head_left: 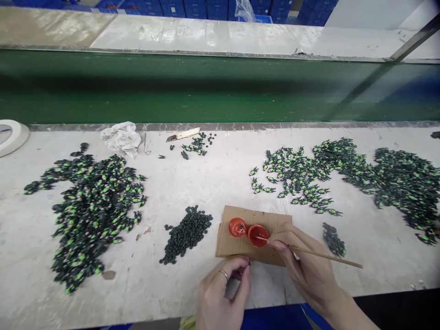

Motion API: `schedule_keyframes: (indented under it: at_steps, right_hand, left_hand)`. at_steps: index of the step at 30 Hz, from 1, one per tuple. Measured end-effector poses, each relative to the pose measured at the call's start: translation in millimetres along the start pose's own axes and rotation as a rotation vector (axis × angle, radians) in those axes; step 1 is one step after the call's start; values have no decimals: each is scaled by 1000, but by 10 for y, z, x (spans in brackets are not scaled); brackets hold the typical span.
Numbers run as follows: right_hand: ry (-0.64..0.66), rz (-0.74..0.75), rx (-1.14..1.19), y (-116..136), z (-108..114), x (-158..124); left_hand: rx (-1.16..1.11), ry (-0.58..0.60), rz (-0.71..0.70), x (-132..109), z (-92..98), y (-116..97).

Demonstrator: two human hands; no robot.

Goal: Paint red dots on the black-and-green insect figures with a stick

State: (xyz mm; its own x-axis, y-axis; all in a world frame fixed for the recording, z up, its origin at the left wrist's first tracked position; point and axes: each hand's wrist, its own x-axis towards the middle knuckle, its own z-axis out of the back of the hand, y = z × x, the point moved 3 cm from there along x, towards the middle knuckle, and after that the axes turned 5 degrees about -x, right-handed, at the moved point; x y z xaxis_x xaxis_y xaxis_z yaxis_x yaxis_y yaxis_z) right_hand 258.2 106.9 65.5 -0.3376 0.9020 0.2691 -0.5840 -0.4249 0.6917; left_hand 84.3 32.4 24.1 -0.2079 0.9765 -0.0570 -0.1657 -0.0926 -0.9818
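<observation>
My right hand (304,266) pinches a thin wooden stick (326,255), whose tip dips into a small red pot (257,235) with red liquid inside. Left of that pot lies a round red lid (237,227) with a small dark spot on it. Both rest on a piece of brown cardboard (225,245). At the cardboard's lower edge, my left hand (227,286), with a ring on one finger, pinches a small dark piece (249,264), mostly hidden by the fingertips. Small dark round discs (187,234) are heaped to the left of the cardboard.
Black-and-green figures form a large pile (92,211) at left and more piles (405,183) at right. Towards the back are a crumpled white cloth (122,137), a knife-like tool (184,134) and a tape roll (13,137). A green belt (206,91) runs behind.
</observation>
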Motion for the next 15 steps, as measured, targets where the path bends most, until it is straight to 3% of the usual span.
schedule_keyframes:
  at_steps: [12,15]
  right_hand:
    - [-77,-11,-88,-209,64,-115]
    - [-157,-127,-64,-294,-16,-228]
  left_hand:
    - [38,51,62,-2,-69,124]
    - [12,66,117,35,-83,134]
